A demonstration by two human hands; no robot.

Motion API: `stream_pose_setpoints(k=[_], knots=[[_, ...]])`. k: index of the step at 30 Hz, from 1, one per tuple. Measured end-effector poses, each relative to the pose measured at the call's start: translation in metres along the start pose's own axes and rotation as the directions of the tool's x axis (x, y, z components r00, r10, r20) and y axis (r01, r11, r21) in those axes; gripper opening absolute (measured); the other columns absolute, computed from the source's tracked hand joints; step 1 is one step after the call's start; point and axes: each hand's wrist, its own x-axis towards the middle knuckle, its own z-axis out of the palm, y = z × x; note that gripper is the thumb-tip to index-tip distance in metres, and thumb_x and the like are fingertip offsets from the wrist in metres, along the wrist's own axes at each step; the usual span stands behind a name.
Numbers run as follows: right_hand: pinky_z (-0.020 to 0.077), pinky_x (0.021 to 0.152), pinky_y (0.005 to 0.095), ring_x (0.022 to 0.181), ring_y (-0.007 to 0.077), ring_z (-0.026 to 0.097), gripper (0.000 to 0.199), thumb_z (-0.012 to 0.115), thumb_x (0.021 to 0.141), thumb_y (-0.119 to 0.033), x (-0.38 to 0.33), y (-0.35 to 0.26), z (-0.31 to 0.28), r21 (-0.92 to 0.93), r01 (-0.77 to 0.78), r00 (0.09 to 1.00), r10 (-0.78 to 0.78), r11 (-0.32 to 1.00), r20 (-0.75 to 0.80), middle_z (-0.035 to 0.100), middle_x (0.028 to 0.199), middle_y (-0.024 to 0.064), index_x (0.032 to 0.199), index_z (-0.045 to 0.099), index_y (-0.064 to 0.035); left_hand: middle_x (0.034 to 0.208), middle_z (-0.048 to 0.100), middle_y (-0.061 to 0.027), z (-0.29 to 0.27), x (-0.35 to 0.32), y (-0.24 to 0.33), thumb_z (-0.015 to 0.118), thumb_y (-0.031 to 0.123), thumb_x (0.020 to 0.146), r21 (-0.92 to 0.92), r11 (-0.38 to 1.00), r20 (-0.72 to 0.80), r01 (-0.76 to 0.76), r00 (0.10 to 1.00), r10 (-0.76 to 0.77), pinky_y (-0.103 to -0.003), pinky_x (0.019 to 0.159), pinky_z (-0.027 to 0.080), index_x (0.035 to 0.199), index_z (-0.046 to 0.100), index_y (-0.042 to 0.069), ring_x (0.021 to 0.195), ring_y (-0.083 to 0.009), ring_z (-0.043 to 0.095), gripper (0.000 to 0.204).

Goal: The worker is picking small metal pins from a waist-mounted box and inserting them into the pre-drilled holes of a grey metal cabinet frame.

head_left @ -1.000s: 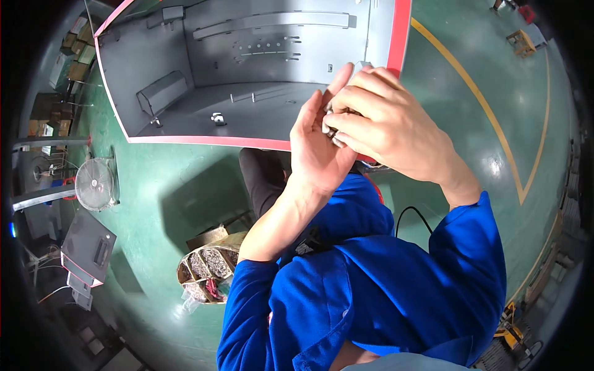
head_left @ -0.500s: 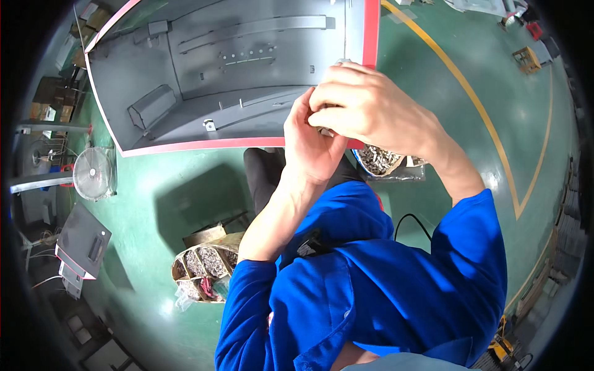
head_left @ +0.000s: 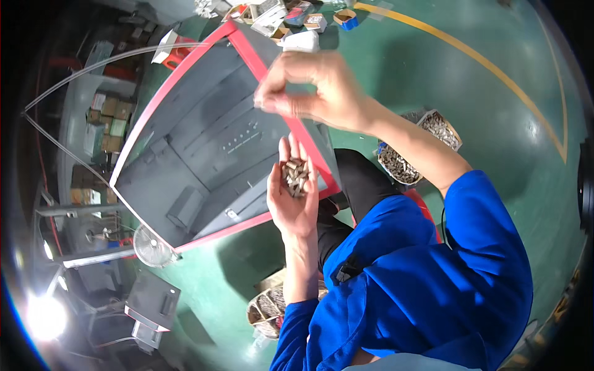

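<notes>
My left hand [head_left: 292, 213] is held palm up, cupped under a small heap of silvery cylindrical metal pieces [head_left: 296, 179]. Its fingers stretch out toward the near right edge of a large grey metal housing [head_left: 176, 148] with a red rim. Above that rim is my right hand [head_left: 328, 86], smeared by motion. Thumb and fingers there are brought together in a pinch, and whatever is between them is too blurred to make out. Inside the housing are rows of small holes, a box-shaped bracket [head_left: 185, 207] and a small bright tab [head_left: 231, 213] near the lower rim.
Right of my knees stand containers of small metal parts [head_left: 399, 164]; a divided basket [head_left: 266, 312] sits by my left forearm. Behind the housing are small boxes [head_left: 314, 23]. A fan [head_left: 151, 246] and a dark grey machine [head_left: 153, 301] stand at the left.
My hands have come apart: the right has moved up and left, while the left now shows its palm with the metal pieces. The whole view has turned, so the housing appears tilted.
</notes>
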Motion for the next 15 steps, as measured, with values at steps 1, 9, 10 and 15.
stream_pose_setpoints(k=[1, 9, 10, 15], knots=[[0.0485, 0.074, 0.0264, 0.081, 0.0127, 0.062, 0.006, 0.064, 0.084, -0.007, 0.004, 0.011, -0.01, 0.03, -0.065, 0.989, 0.068, 0.997, -0.13, 0.065, 0.086, 0.004, 0.086, 0.064, -0.0015, 0.142, 0.039, -0.0095, -0.004, 0.002, 0.001, 0.036, 0.015, 0.097, -0.041, 0.999, 0.055, 0.029, 0.998, -0.026, -0.044, 0.105, 0.035, 0.14, 0.033, 0.007, 0.128, -0.0255, 0.04, 0.044], [0.0498, 0.071, 0.0228, 0.078, 0.0078, 0.06, 0.008, 0.065, 0.085, -0.007, 0.027, 0.054, 0.005, 0.238, -0.155, 0.948, 0.212, 0.959, -0.238, 0.064, 0.084, 0.0022, 0.087, 0.063, 0.0005, 0.135, 0.046, -0.0118, 0.011, -0.024, 0.01, 0.035, 0.012, 0.097, -0.071, 0.997, -0.008, -0.014, 1.0, 0.013, -0.043, 0.107, 0.034, 0.137, 0.038, 0.007, 0.129, -0.0228, 0.04, 0.041], [0.05, 0.073, 0.0233, 0.079, 0.0084, 0.06, 0.008, 0.064, 0.085, -0.007, 0.027, 0.055, 0.008, 0.259, -0.165, 0.948, 0.225, 0.952, -0.224, 0.064, 0.085, 0.0025, 0.088, 0.063, 0.0006, 0.136, 0.046, -0.0118, 0.01, -0.025, 0.011, 0.035, 0.012, 0.097, -0.07, 0.998, 0.014, 0.004, 1.0, -0.003, -0.043, 0.107, 0.034, 0.137, 0.038, 0.006, 0.129, -0.0226, 0.04, 0.041], [0.0504, 0.075, 0.0235, 0.08, 0.0088, 0.061, 0.009, 0.063, 0.085, -0.006, 0.033, 0.053, 0.018, 0.3, -0.144, 0.943, 0.223, 0.943, -0.248, 0.064, 0.085, 0.0036, 0.089, 0.062, 0.0015, 0.135, 0.046, -0.0107, 0.013, -0.033, 0.013, 0.035, 0.012, 0.097, -0.066, 0.998, 0.052, 0.022, 0.998, -0.019, -0.043, 0.107, 0.034, 0.135, 0.04, 0.005, 0.128, -0.0221, 0.041, 0.039]])
